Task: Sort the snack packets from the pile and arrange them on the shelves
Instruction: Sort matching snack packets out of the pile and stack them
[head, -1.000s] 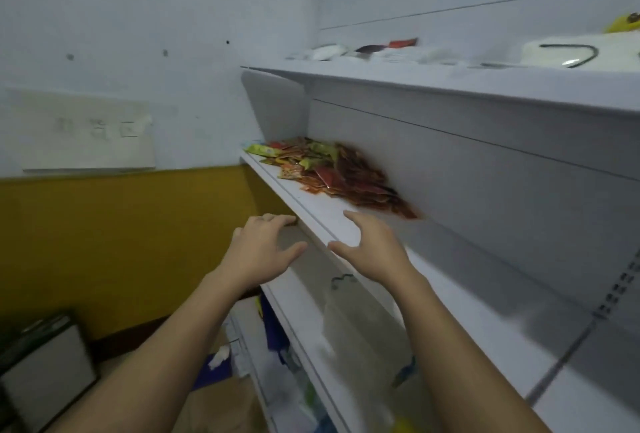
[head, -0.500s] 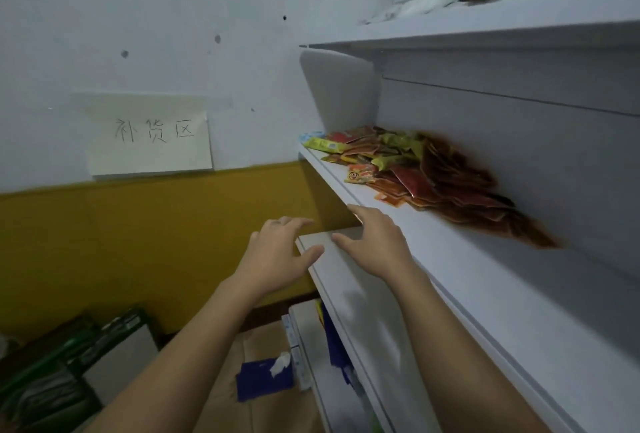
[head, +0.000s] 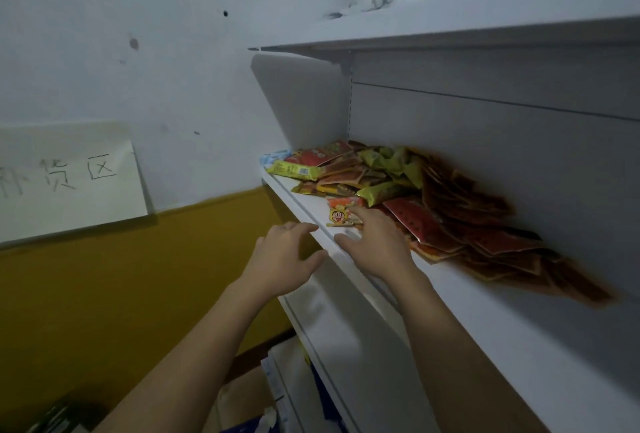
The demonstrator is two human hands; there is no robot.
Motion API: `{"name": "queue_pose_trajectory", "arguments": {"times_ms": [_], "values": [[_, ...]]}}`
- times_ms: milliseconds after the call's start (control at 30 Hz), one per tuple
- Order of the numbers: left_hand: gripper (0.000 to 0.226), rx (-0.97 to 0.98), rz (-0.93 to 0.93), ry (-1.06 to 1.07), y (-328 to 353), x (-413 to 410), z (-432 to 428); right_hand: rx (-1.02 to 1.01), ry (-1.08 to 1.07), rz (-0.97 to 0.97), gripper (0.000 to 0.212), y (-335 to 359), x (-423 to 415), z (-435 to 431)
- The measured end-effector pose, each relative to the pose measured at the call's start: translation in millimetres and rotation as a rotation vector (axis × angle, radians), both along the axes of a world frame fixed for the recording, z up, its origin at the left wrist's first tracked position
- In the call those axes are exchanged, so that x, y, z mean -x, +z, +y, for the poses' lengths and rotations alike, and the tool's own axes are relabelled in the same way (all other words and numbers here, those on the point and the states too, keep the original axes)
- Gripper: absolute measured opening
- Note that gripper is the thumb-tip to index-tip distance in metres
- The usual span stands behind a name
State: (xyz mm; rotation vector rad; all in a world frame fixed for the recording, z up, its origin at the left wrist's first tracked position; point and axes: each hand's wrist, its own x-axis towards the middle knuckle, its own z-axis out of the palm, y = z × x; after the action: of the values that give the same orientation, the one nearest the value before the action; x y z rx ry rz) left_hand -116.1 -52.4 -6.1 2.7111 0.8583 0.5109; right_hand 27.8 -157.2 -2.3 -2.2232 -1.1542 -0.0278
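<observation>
Head view, looking up along the shelving. The pile of snack packets [head: 450, 210] lies on the middle shelf [head: 519, 346], heaped against the back panel [head: 502, 155]. I read its long axis as running from 10 o'clock to 4 o'clock across the frame. The right hand [head: 379, 249] hovers flat over the shelf, fingers straight and spread, holding nothing. A small orange packet [head: 341, 215] sits loose at the near edge of the pile, at about 11 o'clock from that hand. The fingertips reach it, though I cannot tell whether they actually touch it. The rest of the pile fans from 12 to 3 o'clock of the same hand. The left hand [head: 282, 254] is also empty. Its fingers rest lightly bent on the shelf's front lip, outside the shelf and apart from every packet. I judge the right hand the nearer, so I would have it take the orange packet first.
</observation>
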Motion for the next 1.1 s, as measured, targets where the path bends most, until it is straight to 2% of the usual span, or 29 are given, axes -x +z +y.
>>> {"name": "queue_pose_trajectory", "arguments": {"times_ms": [233,567,700,867,1033,1100], "values": [[0.056,-0.01,-0.058,-0.107,0,-51,64,0.027,-0.125,-0.052,0.06,5,-36,37],[0.053,-0.08,-0.138,-0.372,10,-143,191,0.113,-0.314,-0.154,0.056,18,-88,128],[0.059,-0.142,-0.084,-0.45,5,-183,228,0.188,-0.411,-0.218,0.052,17,-106,161],[0.063,-0.236,-0.034,-0.506,-7,-215,241,0.255,-0.503,-0.287,0.046,6,-117,176],[0.057,-0.289,0.008,-0.53,-13,-234,242,0.36,-0.564,-0.392,0.036,3,-129,185],[0.051,-0.283,-0.005,-0.546,-12,-239,243,0.324,-0.563,-0.41,0.032,1,-133,185]]}}
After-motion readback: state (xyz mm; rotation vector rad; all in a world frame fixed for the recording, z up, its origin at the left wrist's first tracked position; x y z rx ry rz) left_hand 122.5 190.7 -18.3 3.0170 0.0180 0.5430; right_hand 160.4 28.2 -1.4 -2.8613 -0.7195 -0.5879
